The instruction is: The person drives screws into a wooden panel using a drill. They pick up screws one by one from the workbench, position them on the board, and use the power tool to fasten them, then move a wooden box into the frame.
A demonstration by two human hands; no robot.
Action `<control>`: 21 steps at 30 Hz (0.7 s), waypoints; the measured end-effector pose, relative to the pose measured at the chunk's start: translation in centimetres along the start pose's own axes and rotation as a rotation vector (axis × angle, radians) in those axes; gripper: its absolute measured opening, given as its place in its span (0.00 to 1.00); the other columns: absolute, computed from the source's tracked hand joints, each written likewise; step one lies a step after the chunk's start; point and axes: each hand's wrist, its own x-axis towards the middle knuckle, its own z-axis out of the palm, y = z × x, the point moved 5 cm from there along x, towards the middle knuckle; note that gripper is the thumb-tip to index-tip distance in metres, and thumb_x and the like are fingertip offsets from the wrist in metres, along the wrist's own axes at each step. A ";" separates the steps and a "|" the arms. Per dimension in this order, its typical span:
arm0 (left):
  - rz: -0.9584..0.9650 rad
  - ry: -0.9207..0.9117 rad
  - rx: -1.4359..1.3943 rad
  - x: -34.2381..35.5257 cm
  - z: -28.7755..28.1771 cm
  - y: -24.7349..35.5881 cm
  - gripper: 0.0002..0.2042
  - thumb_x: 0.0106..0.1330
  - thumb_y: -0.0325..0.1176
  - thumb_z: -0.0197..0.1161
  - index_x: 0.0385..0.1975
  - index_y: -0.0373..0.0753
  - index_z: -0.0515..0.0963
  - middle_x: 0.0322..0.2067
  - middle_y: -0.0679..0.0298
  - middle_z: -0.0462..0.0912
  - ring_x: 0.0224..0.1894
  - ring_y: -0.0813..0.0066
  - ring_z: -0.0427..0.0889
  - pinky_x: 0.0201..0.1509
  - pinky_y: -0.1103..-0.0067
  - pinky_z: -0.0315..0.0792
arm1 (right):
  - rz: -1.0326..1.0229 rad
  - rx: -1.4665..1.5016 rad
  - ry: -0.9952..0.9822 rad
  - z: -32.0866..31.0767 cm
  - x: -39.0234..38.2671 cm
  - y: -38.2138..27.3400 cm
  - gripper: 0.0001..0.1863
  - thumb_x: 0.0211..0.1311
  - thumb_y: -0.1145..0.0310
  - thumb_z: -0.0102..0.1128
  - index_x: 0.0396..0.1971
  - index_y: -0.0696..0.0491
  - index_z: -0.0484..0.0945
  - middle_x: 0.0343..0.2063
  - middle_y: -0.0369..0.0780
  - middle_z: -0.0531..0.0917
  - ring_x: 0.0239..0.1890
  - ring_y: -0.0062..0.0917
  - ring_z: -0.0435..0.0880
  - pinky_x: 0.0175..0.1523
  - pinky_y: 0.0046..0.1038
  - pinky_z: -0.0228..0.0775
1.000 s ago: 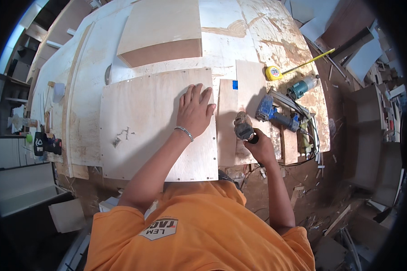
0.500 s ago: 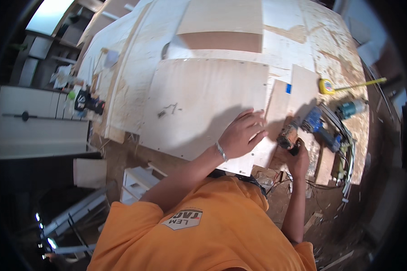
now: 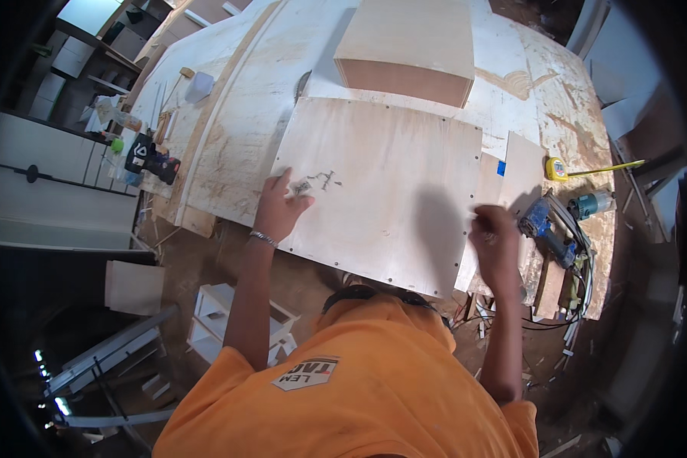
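A pale wooden panel (image 3: pixel 374 206) with small dark screw heads along its edges lies flat before me. My left hand (image 3: pixel 277 210) is at the panel's left edge, thumb and forefinger apart. Right beside its fingertips lie a few small dark metal pieces, seemingly screws (image 3: pixel 327 182). Over the panel's right edge hovers my right hand (image 3: pixel 498 240), fingers curled in, blurred; what they hold, if anything, is hidden. The orange and black drill from before does not show now. A blue nail gun (image 3: pixel 538 221) lies to the right of that hand.
Behind the panel stands a wooden box (image 3: pixel 404 80). On the right are a yellow tape measure (image 3: pixel 557 169), drawn out, a teal power tool (image 3: pixel 589 204) and hoses. A black and red cordless drill (image 3: pixel 151 159) lies at far left. White frames (image 3: pixel 206 324) stand below the bench.
My left hand has moved left, from the panel's right side to the small metal pieces. My right hand has let go of the orange and black drill and risen, its fingers curling.
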 end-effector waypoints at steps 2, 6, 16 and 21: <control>0.094 -0.028 -0.020 0.9 0.9 0.0 0.29 0.59 0.34 0.75 0.62 0.35 0.76 0.52 0.52 0.76 0.51 0.60 0.80 0.53 0.70 0.79 | -0.063 0.024 -0.204 5.9 2.0 -4.0 0.14 0.60 0.77 0.66 0.47 0.59 0.81 0.42 0.46 0.82 0.42 0.37 0.85 0.52 0.33 0.77; 0.292 -0.081 0.024 3.4 1.9 1.2 0.20 0.60 0.30 0.73 0.52 0.34 0.81 0.47 0.52 0.79 0.50 0.56 0.80 0.53 0.68 0.77 | -0.224 -0.257 -0.345 18.2 5.5 -7.4 0.16 0.58 0.73 0.67 0.46 0.61 0.80 0.47 0.51 0.80 0.48 0.42 0.84 0.54 0.39 0.79; 0.336 -0.195 -0.119 5.2 2.2 -0.6 0.09 0.61 0.24 0.63 0.40 0.37 0.84 0.41 0.51 0.85 0.45 0.49 0.84 0.50 0.64 0.78 | -0.158 -0.639 -0.349 28.1 8.7 -8.9 0.10 0.58 0.72 0.64 0.38 0.61 0.83 0.41 0.52 0.84 0.46 0.48 0.85 0.54 0.44 0.78; 0.198 -0.338 -0.242 6.4 2.8 -0.3 0.10 0.68 0.31 0.62 0.44 0.38 0.85 0.46 0.51 0.86 0.45 0.53 0.86 0.52 0.68 0.78 | 0.075 -0.397 -0.288 27.1 9.1 -8.3 0.11 0.59 0.72 0.63 0.39 0.60 0.84 0.37 0.51 0.85 0.42 0.41 0.87 0.49 0.39 0.80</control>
